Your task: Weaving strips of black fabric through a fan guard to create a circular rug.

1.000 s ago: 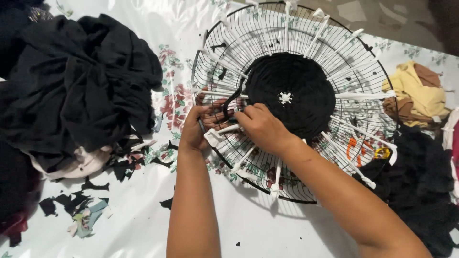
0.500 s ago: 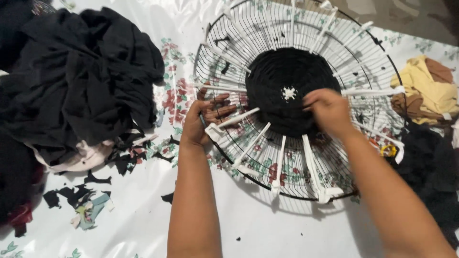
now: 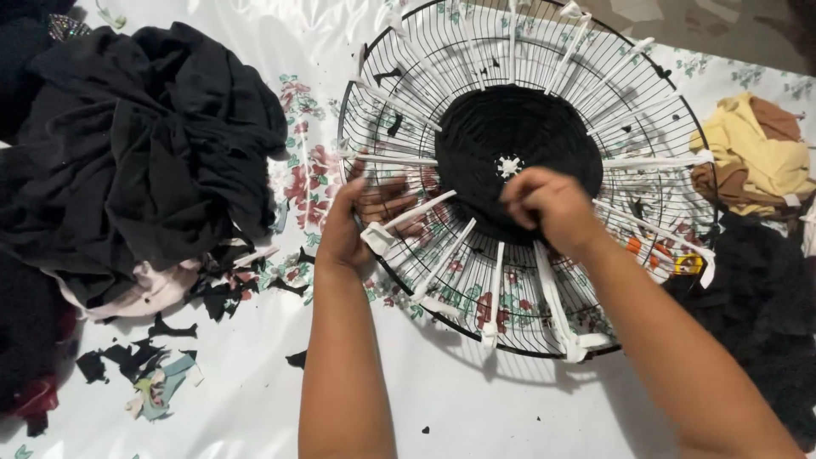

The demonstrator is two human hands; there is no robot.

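Observation:
A round black wire fan guard [image 3: 425, 64] lies flat on a white flowered cloth. White fabric strips [image 3: 554, 297] run like spokes from its rim to a woven black disc [image 3: 510, 127] at the centre. My left hand [image 3: 361, 217] rests on the guard's left rim, fingers spread over the wires beside one white strip. My right hand [image 3: 552, 208] is closed in a fist at the near edge of the black disc, pinching black fabric there.
A big heap of black cloth [image 3: 127, 161] lies at the left, with small fabric scraps [image 3: 153, 382] in front of it. Yellow and brown cloth [image 3: 752, 161] sits at the right, above dark fabric [image 3: 756, 314]. The white flowered cloth [image 3: 246, 408] covers the surface.
My right hand moved from the left rim, beside my left hand, to the near edge of the black centre. The view shifted closer. My left hand stayed on the rim.

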